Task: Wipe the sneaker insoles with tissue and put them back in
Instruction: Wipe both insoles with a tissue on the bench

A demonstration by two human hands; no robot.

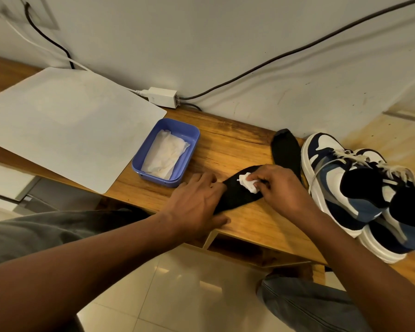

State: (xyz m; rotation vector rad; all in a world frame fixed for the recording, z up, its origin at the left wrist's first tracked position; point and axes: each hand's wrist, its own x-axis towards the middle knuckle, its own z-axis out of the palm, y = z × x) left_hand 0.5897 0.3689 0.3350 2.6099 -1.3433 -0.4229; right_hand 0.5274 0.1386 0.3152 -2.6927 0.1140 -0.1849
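A black insole (237, 196) lies across the front of the wooden desk (235, 144). My left hand (197, 202) presses its near end flat, fingers spread over it. My right hand (278, 188) pinches a crumpled white tissue (248, 183) against the insole's far half. A second black insole (286, 149) lies behind, next to two navy, blue and white sneakers (350, 188) stacked at the desk's right end.
A blue plastic tray (189, 161) holding folded white tissue (164, 155) sits left of the insole. Further left lies a large white mat (65, 123). A white power adapter (163, 97) with cables sits against the wall. Tiled floor and my knees show below the desk edge.
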